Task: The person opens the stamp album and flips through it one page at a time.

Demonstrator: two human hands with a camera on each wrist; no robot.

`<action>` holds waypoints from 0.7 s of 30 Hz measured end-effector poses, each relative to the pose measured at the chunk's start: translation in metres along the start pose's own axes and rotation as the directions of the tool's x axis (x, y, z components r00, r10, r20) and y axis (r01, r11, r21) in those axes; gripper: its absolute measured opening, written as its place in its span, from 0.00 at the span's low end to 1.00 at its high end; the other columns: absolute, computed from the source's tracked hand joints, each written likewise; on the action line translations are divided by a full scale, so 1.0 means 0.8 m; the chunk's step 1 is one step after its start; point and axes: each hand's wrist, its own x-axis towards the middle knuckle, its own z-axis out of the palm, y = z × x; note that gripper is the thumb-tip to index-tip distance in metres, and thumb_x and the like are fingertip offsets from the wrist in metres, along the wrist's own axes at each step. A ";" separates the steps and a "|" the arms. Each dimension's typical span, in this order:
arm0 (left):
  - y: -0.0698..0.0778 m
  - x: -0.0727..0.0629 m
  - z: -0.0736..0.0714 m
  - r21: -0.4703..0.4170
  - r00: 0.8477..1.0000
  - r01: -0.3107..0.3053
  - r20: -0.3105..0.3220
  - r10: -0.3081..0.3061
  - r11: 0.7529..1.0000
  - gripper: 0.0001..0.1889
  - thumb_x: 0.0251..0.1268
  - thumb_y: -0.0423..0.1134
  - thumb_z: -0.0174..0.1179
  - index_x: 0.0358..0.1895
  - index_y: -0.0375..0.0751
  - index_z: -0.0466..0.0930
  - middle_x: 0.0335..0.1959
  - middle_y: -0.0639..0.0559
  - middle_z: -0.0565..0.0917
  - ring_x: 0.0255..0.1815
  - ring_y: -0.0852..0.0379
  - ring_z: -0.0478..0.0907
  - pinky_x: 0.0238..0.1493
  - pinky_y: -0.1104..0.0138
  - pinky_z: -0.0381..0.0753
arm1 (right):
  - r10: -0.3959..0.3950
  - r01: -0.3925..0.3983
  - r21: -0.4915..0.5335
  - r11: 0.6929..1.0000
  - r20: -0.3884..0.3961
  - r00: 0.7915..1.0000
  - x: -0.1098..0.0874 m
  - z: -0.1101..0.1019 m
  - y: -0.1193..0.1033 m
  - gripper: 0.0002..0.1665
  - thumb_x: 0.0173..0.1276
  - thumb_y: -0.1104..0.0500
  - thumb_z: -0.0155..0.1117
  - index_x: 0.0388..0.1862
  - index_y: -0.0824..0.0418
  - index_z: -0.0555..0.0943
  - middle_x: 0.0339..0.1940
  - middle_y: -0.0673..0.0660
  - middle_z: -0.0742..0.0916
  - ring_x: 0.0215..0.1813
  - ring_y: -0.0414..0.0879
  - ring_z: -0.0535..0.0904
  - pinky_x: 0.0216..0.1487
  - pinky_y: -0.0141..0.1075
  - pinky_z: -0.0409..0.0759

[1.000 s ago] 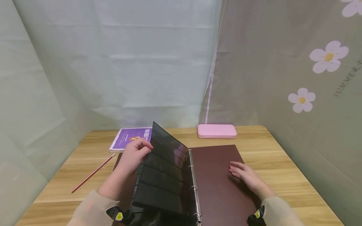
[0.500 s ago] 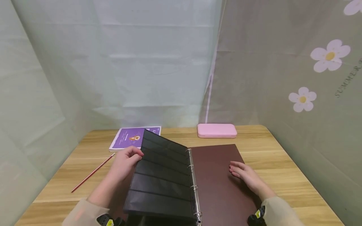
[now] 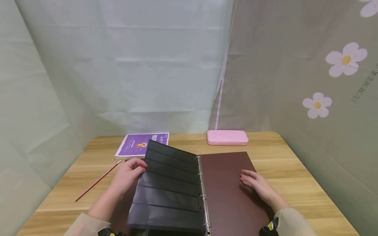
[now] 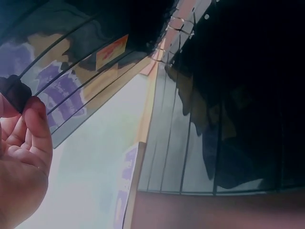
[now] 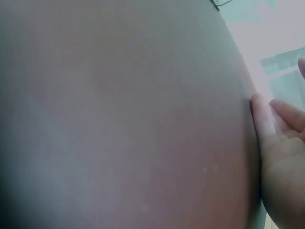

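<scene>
A ring binder with a brown cover (image 3: 227, 186) lies spread on the table, metal rings (image 3: 202, 196) down its middle. My left hand (image 3: 127, 175) pinches the outer edge of a black pocket page (image 3: 169, 182), which slants up from the rings over the left side. The left wrist view shows the thumb and fingers at the edge of that page (image 4: 71, 62). A small orange-red picture (image 4: 112, 52) shows on it, and more black page (image 4: 238, 119) lies to the right. My right hand (image 3: 260, 186) rests loosely at the right cover's edge, fingers relaxed and holding nothing.
A purple book (image 3: 134, 145) lies at the back left, partly behind the raised page. A thin red stick, pencil-like (image 3: 97, 181), lies left of the binder. A pink case (image 3: 227, 137) stands at the back. Cloth hangings (image 3: 165, 65) enclose the wooden table (image 3: 283, 170).
My left hand has brought the black page left and down, from steeply raised to a flatter slant, uncovering more of the purple book. My right hand stays in place.
</scene>
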 end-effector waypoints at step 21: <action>-0.053 -0.001 -0.004 0.212 0.990 0.017 0.131 -0.045 0.977 0.07 0.55 0.26 0.54 0.36 0.36 0.78 0.23 0.52 0.75 0.21 0.61 0.69 0.24 0.68 0.69 | -0.027 0.027 0.021 0.999 0.029 0.999 -0.006 -0.003 0.002 0.34 0.71 0.54 0.55 0.66 0.76 0.60 0.64 0.74 0.69 0.64 0.59 0.69 0.57 0.34 0.71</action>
